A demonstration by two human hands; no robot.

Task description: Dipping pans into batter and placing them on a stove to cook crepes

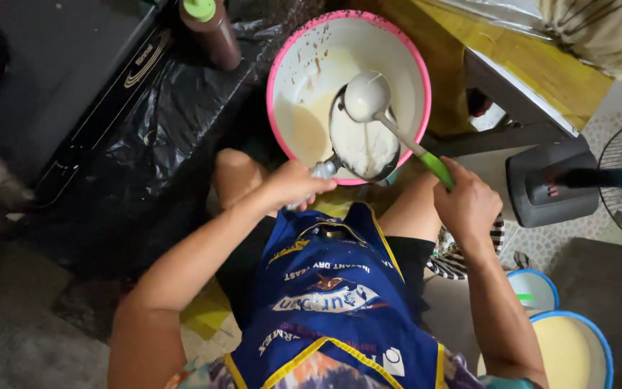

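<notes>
The bowl (286, 65) looks like smooth plastic, its pink rim glossy, streaked inside with wet, shiny batter (304, 126). Over it, a small pan (363, 144) looks like dark metal, and the ladle (368, 97) like smooth white plastic with a glossy green handle. Left of the bowl lies crinkled, glossy black plastic sheeting (167, 108). Below the bowl, the apron (332, 302) is blue cloth.

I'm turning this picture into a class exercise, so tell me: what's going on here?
A seated person in a blue apron works over a pink-rimmed basin of pale batter. The left hand grips the handle of a small pan held inside the basin. The right hand holds a green-handled ladle, tipping batter into the pan. A brown squeeze bottle stands behind, and blue-rimmed bowls sit to the right.
</notes>
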